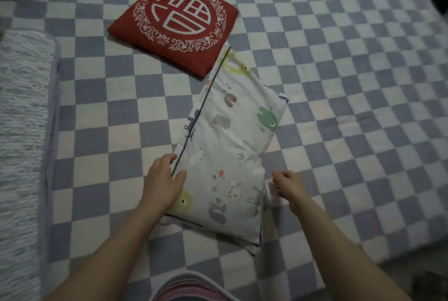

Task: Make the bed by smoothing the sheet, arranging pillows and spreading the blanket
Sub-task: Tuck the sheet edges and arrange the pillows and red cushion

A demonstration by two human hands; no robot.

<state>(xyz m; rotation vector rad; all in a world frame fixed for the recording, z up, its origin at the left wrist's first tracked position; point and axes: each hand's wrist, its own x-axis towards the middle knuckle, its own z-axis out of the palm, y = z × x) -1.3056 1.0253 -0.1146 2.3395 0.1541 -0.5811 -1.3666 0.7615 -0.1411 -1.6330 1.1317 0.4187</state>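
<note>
Far left of the left hand, a pale textured blanket (21,131) lies bunched along the bed edge, not yet spread. The checkered sheet (339,82) covers the bed under everything.

Left hand (164,179): fingers curled at the left long edge of the white animal-print pillow (230,155), thumb resting on top; it appears to grip the piped border. Beyond that hand, a red cushion (174,24) lies flat, its near corner touching the white pillow's far end.

Right hand (288,186): just beside the pillow's right edge, fingers loosely curled; whether it pinches the fabric flap there I cannot tell.

Risk, judged: pillow lies askew. A pull from the left grip alone could swing its far end into the red cushion and shove it, or rumple the sheet underneath.
</note>
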